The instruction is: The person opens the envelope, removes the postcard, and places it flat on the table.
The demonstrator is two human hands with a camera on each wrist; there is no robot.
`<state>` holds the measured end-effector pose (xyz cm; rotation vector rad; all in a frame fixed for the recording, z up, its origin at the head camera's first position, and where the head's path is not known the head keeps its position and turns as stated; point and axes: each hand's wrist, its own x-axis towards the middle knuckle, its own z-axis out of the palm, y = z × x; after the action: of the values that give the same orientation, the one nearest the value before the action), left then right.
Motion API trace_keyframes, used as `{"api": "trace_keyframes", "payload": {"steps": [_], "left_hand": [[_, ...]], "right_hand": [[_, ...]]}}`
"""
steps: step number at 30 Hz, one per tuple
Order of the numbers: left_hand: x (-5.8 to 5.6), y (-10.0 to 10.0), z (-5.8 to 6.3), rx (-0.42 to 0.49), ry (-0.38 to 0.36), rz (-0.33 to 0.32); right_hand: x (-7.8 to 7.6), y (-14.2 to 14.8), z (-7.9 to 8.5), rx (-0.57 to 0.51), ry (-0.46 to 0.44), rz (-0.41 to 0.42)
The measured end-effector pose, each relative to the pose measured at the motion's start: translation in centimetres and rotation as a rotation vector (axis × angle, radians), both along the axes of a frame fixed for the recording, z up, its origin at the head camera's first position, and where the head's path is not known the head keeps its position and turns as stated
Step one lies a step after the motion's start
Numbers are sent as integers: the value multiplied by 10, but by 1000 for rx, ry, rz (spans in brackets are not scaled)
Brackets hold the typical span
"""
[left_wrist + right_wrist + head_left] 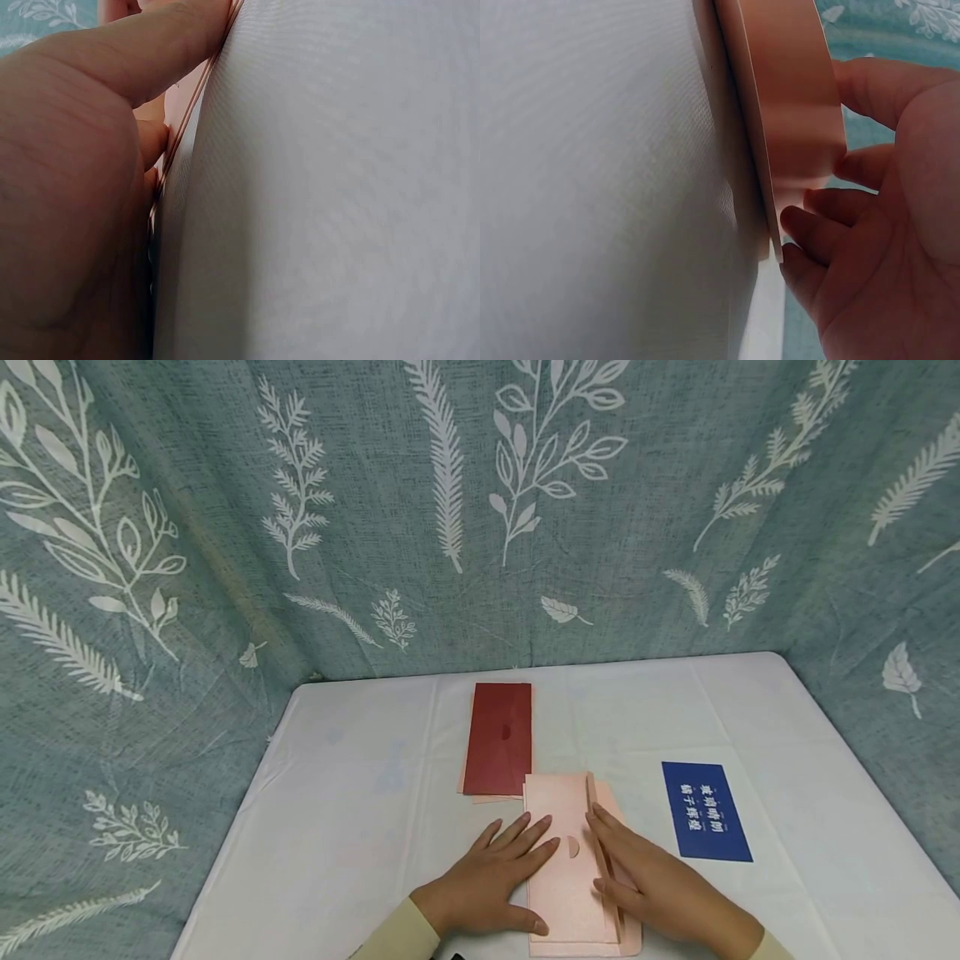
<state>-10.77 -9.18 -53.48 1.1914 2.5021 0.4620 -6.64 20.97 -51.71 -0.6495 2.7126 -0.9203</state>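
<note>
A pale pink paper envelope (561, 893) with a small half-round cut lies lengthwise in front of me, over another pink piece. My left hand (491, 875) rests on its left part, palm down, with fingers spread. Along the right side a narrow flap (795, 97) stands up, bent from the sheet. My right hand (660, 885) touches this flap with fairly straight fingers, its fingertips and thumb against the raised paper. In the left wrist view, the thumb (165, 49) lies at the thin paper edge.
Beyond the envelope lies a dark red envelope (498, 735) on pink paper. A blue card (707, 812) with white characters is to the right. Everything rests on a white-covered table (360, 793), with a green leaf-patterned curtain (465, 510) behind and at both sides.
</note>
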Motion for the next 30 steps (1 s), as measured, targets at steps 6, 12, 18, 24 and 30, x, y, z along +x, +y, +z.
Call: {"api": "trace_keyframes", "payload": {"steps": [6, 12, 18, 24, 30], "left_hand": [[0, 0, 0, 1, -6, -2], [0, 0, -1, -2, 2, -5], [0, 0, -1, -3, 3, -3], [-1, 0, -1, -5, 3, -2], [-1, 0, -2, -6, 3, 3]], "right_hand": [[0, 1, 1, 0, -1, -8], [1, 3, 3, 12, 8, -25], [1, 6, 4, 19, -8, -69], [0, 9, 4, 18, -1, -92], [-1, 13, 3, 10, 25, -93]]}}
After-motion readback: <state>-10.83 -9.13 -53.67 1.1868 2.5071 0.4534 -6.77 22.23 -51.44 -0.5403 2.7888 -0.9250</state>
